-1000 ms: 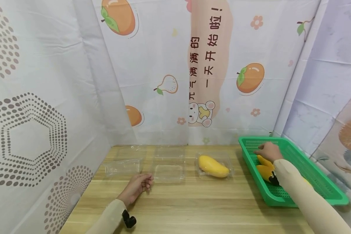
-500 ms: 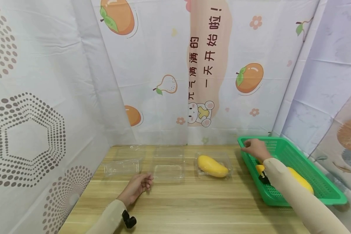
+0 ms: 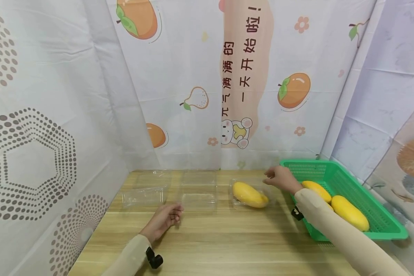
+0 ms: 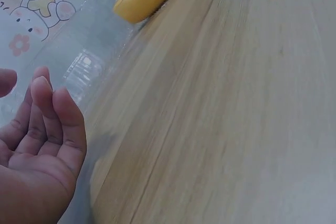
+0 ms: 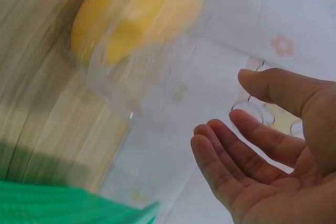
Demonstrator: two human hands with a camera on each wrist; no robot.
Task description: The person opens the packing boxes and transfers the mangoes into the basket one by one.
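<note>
A yellow mango (image 3: 249, 195) lies in a clear plastic box at the right of a row of such boxes. My right hand (image 3: 281, 179) hovers beside that box's upper right, fingers loosely bent and holding nothing; the right wrist view shows thumb and fingers apart. On the wooden table (image 3: 220, 245), my left hand (image 3: 163, 221) sits just in front of the middle clear box (image 3: 198, 203), its fingers loosely curled with nothing between them. In the left wrist view its palm (image 4: 37, 171) faces up.
A green basket (image 3: 398, 232) stands at the right with several mangoes (image 3: 350, 212) in it, partly covered by the right sleeve (image 3: 334, 222). Another clear plastic box (image 3: 143, 197) is at the left. A printed curtain (image 3: 193, 134) hangs behind the table.
My right hand has come up out of the green basket and moved left toward the box with the mango, uncovering mangoes in the basket. The left hand has barely moved.
</note>
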